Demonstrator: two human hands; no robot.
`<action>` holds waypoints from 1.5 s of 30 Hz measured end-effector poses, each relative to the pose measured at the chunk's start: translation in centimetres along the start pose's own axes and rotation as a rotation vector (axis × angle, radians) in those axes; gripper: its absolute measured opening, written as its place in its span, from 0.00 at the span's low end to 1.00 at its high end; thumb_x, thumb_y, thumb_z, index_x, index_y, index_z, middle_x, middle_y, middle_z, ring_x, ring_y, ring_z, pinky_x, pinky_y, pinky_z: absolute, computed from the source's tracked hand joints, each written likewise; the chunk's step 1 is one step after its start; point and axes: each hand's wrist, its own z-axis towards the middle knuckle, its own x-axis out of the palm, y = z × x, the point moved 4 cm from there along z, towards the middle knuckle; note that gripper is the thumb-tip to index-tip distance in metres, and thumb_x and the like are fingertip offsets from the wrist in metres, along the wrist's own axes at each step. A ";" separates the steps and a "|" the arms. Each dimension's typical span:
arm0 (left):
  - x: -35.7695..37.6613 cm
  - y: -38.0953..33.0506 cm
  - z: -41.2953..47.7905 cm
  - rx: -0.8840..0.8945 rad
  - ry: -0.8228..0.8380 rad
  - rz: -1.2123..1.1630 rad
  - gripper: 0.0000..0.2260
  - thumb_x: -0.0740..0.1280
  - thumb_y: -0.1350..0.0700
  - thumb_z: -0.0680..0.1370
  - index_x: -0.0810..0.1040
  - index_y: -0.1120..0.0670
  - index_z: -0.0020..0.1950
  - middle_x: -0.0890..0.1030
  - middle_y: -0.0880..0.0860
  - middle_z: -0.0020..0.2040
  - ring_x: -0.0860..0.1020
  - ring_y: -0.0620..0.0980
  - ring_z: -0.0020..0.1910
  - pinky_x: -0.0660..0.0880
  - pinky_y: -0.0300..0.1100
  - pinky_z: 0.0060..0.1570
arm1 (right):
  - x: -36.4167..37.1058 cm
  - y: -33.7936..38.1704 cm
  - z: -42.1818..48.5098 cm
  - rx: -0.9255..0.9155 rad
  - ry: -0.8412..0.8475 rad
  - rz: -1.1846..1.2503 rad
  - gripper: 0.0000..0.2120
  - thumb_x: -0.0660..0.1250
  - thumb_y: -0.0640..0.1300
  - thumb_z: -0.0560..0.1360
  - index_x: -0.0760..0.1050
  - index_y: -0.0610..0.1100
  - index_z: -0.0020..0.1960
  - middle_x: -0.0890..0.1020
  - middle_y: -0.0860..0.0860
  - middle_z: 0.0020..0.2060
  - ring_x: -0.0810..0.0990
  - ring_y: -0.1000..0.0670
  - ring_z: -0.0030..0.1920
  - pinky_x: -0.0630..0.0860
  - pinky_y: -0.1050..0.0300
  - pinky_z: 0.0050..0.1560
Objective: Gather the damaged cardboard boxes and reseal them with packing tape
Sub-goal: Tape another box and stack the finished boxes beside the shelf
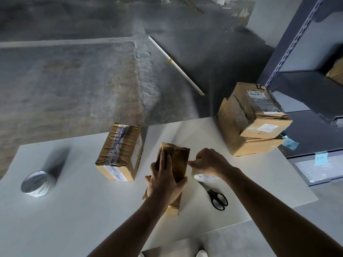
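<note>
A small brown cardboard box lies in the middle of the white table. My left hand lies over its top, fingers straight along the top and thumb against its right side. My right hand grips a roll of clear packing tape just right of the box, forefinger pointing at the box's edge. A taped box stands to the left. Two crumpled boxes are stacked at the table's far right corner.
Black-handled scissors lie on the table below the tape roll. A second tape roll rests near the left edge. A grey metal shelf stands at the right with another box on it. A white strip lies on the concrete floor.
</note>
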 end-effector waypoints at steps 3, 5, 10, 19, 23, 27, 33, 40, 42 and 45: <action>0.0 0.1 0.0 0.033 0.039 0.033 0.41 0.57 0.28 0.74 0.41 0.42 0.80 0.40 0.49 0.81 0.55 0.60 0.75 0.66 0.63 0.67 | 0.7 -0.5 0.1 0.015 0.009 0.048 0.24 0.67 0.60 0.76 0.71 0.42 0.32 0.76 0.49 0.27 0.76 0.52 0.30 0.72 0.57 0.35; 0.0 0.1 0.0 0.062 0.060 0.064 0.39 0.55 0.28 0.75 0.41 0.38 0.79 0.38 0.50 0.80 0.55 0.62 0.75 0.65 0.63 0.67 | 1.1 -0.8 0.1 0.010 0.005 0.057 0.23 0.66 0.61 0.75 0.73 0.43 0.33 0.78 0.50 0.29 0.79 0.50 0.32 0.75 0.55 0.35; 0.6 0.5 0.4 0.083 0.105 0.084 0.38 0.54 0.26 0.74 0.39 0.37 0.78 0.36 0.50 0.80 0.52 0.63 0.76 0.66 0.65 0.67 | 2.2 -1.7 -0.1 0.000 -0.003 0.131 0.24 0.63 0.66 0.73 0.78 0.44 0.39 0.76 0.52 0.32 0.76 0.52 0.33 0.70 0.58 0.34; 0.5 -0.3 1.0 0.059 0.107 0.059 0.43 0.48 0.22 0.70 0.44 0.42 0.78 0.37 0.53 0.80 0.37 0.61 0.79 0.46 0.68 0.73 | 4.3 -2.4 -0.5 -0.033 -0.044 0.352 0.13 0.66 0.58 0.78 0.75 0.52 0.40 0.78 0.54 0.36 0.79 0.52 0.39 0.74 0.56 0.38; 0.2 -2.3 1.6 -0.043 0.117 0.064 0.40 0.47 0.24 0.73 0.47 0.49 0.75 0.40 0.60 0.80 0.39 0.64 0.78 0.42 0.69 0.73 | 4.6 -2.5 -0.6 -0.041 -0.029 0.427 0.18 0.58 0.54 0.83 0.71 0.52 0.36 0.76 0.53 0.33 0.75 0.54 0.33 0.68 0.60 0.34; 0.3 -3.4 2.2 -0.113 0.062 0.091 0.37 0.47 0.26 0.75 0.45 0.51 0.71 0.38 0.61 0.79 0.41 0.65 0.78 0.42 0.71 0.72 | 4.6 -3.5 -0.9 -0.002 -0.083 0.630 0.18 0.58 0.51 0.84 0.73 0.50 0.37 0.75 0.52 0.34 0.74 0.52 0.35 0.68 0.57 0.37; 0.2 -3.1 3.0 -0.174 -0.030 0.081 0.42 0.51 0.25 0.74 0.44 0.53 0.75 0.45 0.61 0.79 0.51 0.64 0.78 0.56 0.67 0.71 | 5.7 -5.0 -1.3 0.026 -0.085 0.780 0.15 0.63 0.49 0.80 0.76 0.49 0.35 0.77 0.50 0.33 0.75 0.52 0.36 0.69 0.56 0.38; 0.3 -3.1 3.5 -0.163 -0.004 0.101 0.44 0.57 0.28 0.75 0.44 0.52 0.78 0.46 0.59 0.80 0.53 0.65 0.77 0.58 0.67 0.70 | 7.2 -5.6 -1.2 -0.062 -0.161 0.487 0.17 0.64 0.58 0.78 0.74 0.49 0.36 0.73 0.54 0.28 0.72 0.56 0.29 0.64 0.61 0.30; 0.2 -3.0 3.5 -0.165 -0.008 0.086 0.44 0.57 0.28 0.74 0.44 0.52 0.78 0.47 0.59 0.80 0.53 0.65 0.77 0.58 0.67 0.70 | 7.7 -5.3 -1.1 -0.010 -0.163 0.422 0.19 0.64 0.58 0.79 0.73 0.45 0.38 0.76 0.49 0.32 0.75 0.50 0.31 0.68 0.55 0.32; 0.0 -3.0 3.8 -0.174 0.011 0.079 0.46 0.60 0.29 0.74 0.42 0.52 0.79 0.46 0.58 0.80 0.52 0.65 0.77 0.58 0.67 0.70 | 8.0 -4.8 -0.9 0.041 -0.155 0.352 0.18 0.63 0.59 0.80 0.75 0.45 0.43 0.78 0.47 0.36 0.77 0.48 0.35 0.70 0.54 0.34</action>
